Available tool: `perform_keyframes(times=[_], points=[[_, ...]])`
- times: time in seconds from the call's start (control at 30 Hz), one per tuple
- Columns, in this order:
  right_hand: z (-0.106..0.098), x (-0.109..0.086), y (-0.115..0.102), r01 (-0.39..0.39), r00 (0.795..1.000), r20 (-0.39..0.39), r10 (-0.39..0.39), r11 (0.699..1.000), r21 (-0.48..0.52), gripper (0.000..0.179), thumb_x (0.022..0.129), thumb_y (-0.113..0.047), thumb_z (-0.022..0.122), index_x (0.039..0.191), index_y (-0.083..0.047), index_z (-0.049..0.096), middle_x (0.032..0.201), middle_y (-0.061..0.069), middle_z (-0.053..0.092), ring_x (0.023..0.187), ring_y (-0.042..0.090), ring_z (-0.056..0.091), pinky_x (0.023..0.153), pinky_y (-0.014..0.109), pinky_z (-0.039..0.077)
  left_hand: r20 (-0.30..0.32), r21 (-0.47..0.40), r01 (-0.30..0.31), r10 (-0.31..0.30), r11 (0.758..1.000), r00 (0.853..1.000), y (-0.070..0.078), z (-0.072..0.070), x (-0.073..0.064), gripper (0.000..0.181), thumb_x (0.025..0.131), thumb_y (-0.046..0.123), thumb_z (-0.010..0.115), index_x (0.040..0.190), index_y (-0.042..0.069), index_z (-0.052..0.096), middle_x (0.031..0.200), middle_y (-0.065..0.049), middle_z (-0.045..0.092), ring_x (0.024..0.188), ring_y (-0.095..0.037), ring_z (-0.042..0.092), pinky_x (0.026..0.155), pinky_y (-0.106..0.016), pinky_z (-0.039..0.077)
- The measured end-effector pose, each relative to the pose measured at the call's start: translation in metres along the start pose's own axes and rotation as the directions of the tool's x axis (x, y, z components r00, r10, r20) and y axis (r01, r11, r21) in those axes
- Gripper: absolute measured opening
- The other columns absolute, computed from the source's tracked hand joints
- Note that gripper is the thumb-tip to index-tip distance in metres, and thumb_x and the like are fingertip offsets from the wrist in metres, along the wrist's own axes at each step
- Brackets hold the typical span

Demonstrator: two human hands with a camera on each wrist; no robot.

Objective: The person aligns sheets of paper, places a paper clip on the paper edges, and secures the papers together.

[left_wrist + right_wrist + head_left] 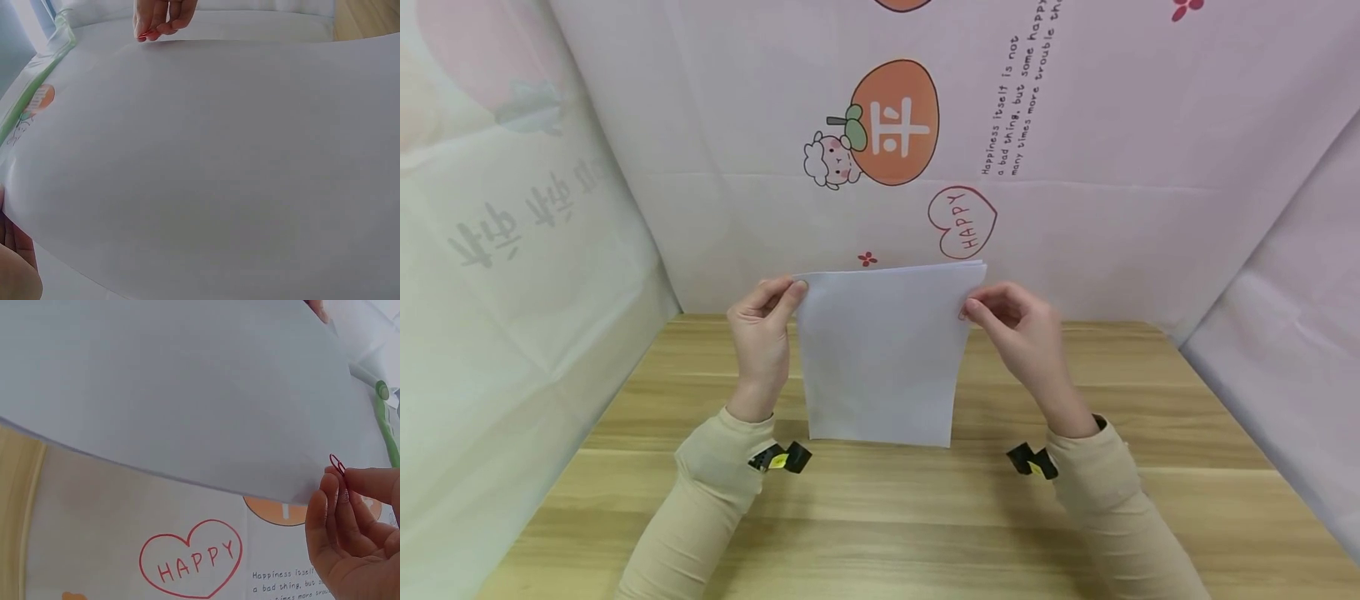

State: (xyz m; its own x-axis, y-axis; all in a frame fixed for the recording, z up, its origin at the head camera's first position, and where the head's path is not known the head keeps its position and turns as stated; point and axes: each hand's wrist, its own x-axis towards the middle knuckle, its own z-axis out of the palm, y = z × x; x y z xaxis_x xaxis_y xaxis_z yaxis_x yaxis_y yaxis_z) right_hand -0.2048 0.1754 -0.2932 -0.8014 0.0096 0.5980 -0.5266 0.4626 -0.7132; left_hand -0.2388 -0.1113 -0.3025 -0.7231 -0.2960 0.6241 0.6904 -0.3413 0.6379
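Several stacked sheets of white paper (pixel 880 358) stand upright over the table, facing me. My left hand (pixel 762 333) pinches their upper left corner between thumb and fingers. At the right edge, a little below the upper right corner, is my right hand (pixel 1028 333). In the right wrist view its thumb and forefinger pinch a small red paper clip (pixel 337 464), whose loop overlaps the sheet's edge. The other fingers of that hand lie curled beside the paper. Most of the left wrist view is filled by the sheet (pixel 206 162).
Beneath the paper is a wood-grain table (pixel 880 533). A white printed cloth (pixel 760 125) hangs behind it, with an orange fruit drawing (pixel 895 158) and a red heart (pixel 962 221). White cloth (pixel 497 333) also hangs along both sides.
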Motion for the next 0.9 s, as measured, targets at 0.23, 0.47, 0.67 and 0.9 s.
perform_keyframes(times=[0.23,0.47,0.67,0.9], points=[[0.006,0.004,-0.010,0.044,0.999,0.000,-0.044,0.999,0.000,0.016,0.086,-0.021,0.070,0.091,-0.006,0.068,0.085,0.005,0.070,0.076,0.006,0.064,0.071,0.014,0.052,0.005,-0.001,0.005,-0.005,1.000,1.000,-0.001,0.001,-0.001,0.022,0.079,-0.007,0.071,0.080,0.015,0.076,0.074,0.005,0.067,0.071,-0.007,0.059,0.064,-0.015,0.048],[0.011,0.007,-0.017,0.080,0.997,0.004,-0.080,0.997,0.006,0.013,0.086,-0.017,0.070,0.092,-0.006,0.069,0.086,0.007,0.071,0.076,0.006,0.063,0.070,0.014,0.051,0.012,-0.001,-0.001,0.001,1.000,1.000,-0.001,0.002,-0.001,0.022,0.079,-0.006,0.071,0.080,0.016,0.076,0.074,0.005,0.068,0.072,-0.007,0.059,0.065,-0.016,0.048],[0.013,0.007,-0.033,0.098,0.995,0.004,-0.098,0.995,-0.006,0.009,0.085,-0.005,0.070,0.090,0.001,0.068,0.084,0.014,0.070,0.073,0.006,0.062,0.069,0.012,0.050,0.000,0.009,0.005,-0.005,1.000,1.000,-0.002,0.003,-0.001,0.020,0.078,-0.004,0.072,0.079,0.016,0.076,0.073,0.005,0.067,0.070,-0.007,0.059,0.064,-0.016,0.048],[0.019,0.009,-0.043,0.140,0.990,0.012,-0.139,0.990,-0.027,0.008,0.085,-0.004,0.069,0.089,0.002,0.067,0.083,0.012,0.070,0.073,0.008,0.062,0.069,0.013,0.051,-0.005,0.022,0.009,-0.009,1.000,1.000,-0.002,0.003,-0.001,0.022,0.078,-0.005,0.072,0.079,0.016,0.076,0.072,0.006,0.067,0.070,-0.006,0.059,0.064,-0.016,0.049]])
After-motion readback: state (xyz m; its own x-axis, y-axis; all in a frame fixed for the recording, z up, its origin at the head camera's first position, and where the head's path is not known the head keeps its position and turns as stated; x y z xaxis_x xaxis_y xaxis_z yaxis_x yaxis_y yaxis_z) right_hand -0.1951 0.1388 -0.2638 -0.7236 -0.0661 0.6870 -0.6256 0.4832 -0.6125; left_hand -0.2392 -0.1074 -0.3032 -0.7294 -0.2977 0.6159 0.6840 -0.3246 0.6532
